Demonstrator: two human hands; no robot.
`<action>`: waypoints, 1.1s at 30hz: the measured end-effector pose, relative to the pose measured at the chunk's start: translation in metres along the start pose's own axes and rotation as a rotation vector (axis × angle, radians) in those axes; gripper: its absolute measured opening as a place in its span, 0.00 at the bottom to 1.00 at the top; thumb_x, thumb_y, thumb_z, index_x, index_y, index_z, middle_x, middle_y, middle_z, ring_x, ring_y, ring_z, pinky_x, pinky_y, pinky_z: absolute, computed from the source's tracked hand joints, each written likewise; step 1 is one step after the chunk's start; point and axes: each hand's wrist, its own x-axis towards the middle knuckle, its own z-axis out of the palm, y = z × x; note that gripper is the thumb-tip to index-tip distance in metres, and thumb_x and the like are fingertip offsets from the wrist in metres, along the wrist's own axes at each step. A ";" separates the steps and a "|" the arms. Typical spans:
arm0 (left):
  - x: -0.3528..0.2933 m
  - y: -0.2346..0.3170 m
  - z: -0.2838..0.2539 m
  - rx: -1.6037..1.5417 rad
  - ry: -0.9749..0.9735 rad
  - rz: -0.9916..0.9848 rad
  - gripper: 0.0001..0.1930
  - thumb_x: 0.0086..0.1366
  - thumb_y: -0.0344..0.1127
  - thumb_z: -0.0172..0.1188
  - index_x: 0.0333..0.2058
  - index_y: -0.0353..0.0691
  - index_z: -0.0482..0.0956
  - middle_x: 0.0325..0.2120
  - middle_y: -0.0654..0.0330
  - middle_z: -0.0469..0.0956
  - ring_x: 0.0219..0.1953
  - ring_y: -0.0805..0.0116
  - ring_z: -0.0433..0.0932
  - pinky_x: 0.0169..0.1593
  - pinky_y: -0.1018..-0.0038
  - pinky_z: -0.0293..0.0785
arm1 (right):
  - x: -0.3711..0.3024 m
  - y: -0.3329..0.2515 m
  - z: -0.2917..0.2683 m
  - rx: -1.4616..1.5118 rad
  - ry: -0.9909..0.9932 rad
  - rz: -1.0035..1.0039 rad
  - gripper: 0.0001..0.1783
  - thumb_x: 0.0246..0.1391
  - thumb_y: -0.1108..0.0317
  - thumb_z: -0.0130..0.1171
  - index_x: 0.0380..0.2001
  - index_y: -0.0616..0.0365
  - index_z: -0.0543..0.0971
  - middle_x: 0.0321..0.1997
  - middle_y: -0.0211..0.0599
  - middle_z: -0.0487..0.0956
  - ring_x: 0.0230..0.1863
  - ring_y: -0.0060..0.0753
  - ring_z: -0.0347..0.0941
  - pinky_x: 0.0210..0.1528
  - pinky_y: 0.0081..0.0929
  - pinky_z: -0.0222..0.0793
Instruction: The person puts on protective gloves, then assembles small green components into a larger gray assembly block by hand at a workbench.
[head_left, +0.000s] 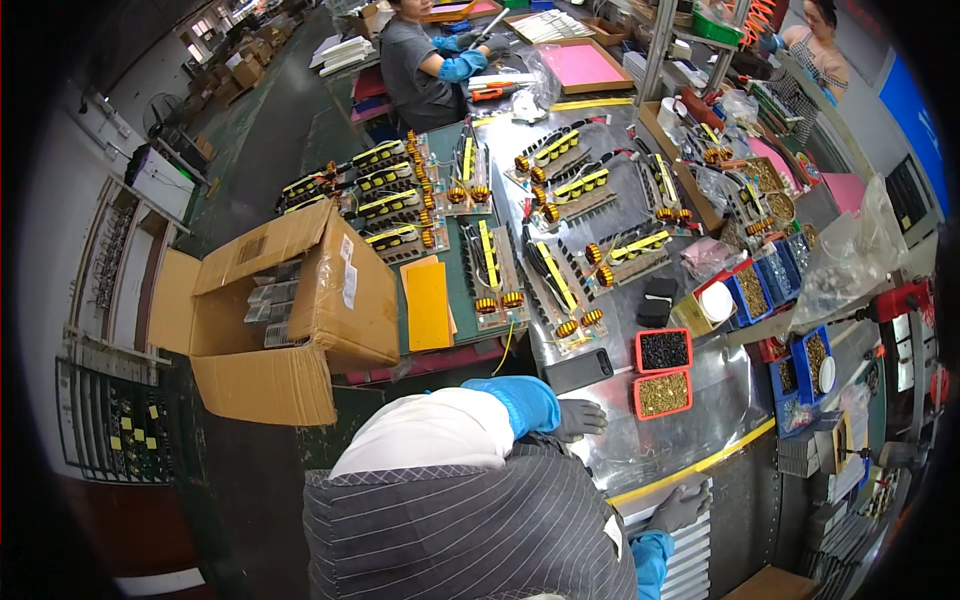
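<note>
My left hand [580, 418], in a grey glove with a blue sleeve, lies on the metal tabletop with its fingers stretched out and nothing visibly held. Just beyond it is a black phone-like slab [579, 371]. Lower right, my gloved right hand [680, 508] rests over ribbed silver metal bars [692, 555], fingers apart and touching them. Part of that hand's underside is hidden. Farther along the bench stand several circuit boards with yellow-topped parts and copper coils, one board [557, 280] being closest to my left hand.
Two red trays, one of black pieces [663, 350] and one of brass-coloured screws [663, 394], sit right of the phone-like slab. An open cardboard box [350, 290] stands at left beside yellow sheets [427, 305]. Blue bins [775, 270] line the right. Two people work across the bench.
</note>
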 end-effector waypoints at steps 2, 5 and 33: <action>-0.002 0.002 0.000 0.012 -0.011 -0.008 0.30 0.48 0.38 0.56 0.53 0.38 0.70 0.56 0.50 0.67 0.61 0.50 0.63 0.63 0.53 0.58 | 0.002 0.002 -0.002 -0.055 0.004 -0.009 0.32 0.52 0.64 0.55 0.62 0.54 0.65 0.67 0.58 0.57 0.70 0.56 0.49 0.68 0.46 0.50; -0.002 0.002 0.001 0.034 -0.025 -0.014 0.30 0.48 0.38 0.56 0.53 0.39 0.70 0.56 0.50 0.67 0.61 0.50 0.64 0.63 0.53 0.58 | -0.001 0.000 -0.006 -0.048 -0.002 0.025 0.32 0.53 0.63 0.55 0.62 0.54 0.65 0.68 0.58 0.55 0.70 0.56 0.49 0.68 0.46 0.50; -0.002 0.004 -0.003 -0.016 -0.113 -0.054 0.30 0.53 0.37 0.54 0.56 0.38 0.67 0.59 0.50 0.64 0.64 0.51 0.59 0.65 0.53 0.54 | 0.001 0.000 -0.006 -0.064 -0.032 -0.022 0.31 0.55 0.67 0.54 0.63 0.54 0.63 0.68 0.45 0.61 0.72 0.49 0.46 0.71 0.42 0.46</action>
